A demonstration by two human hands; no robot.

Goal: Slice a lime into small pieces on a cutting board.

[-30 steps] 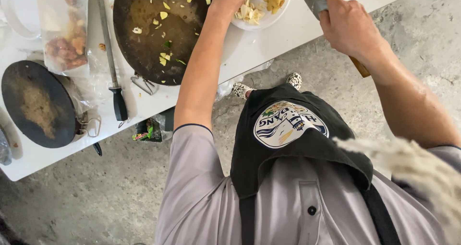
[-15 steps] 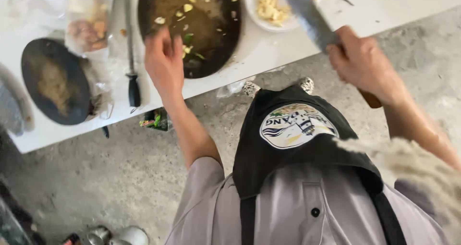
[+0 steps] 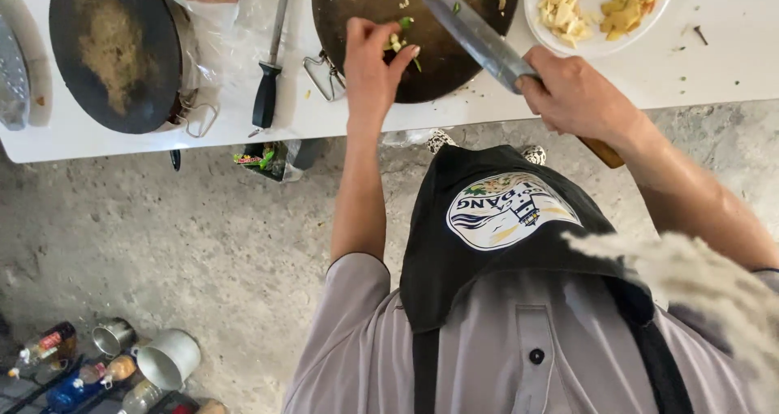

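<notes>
Over the dark round board (image 3: pixel 454 65), left hand (image 3: pixel 372 65) pinches chopped bits (image 3: pixel 396 44); right hand (image 3: pixel 572 97) grips cleaver (image 3: pixel 479 32).

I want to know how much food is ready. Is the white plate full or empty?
Partly full. The white plate holds a loose pile of pale yellow chopped pieces; bare rim shows, and its top is cut off.

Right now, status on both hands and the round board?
Left hand pinching chopped bits over the dark round board. Right hand gripping cleaver, blade across the board. Plate of cut pieces beside it, nothing blocking.
</notes>
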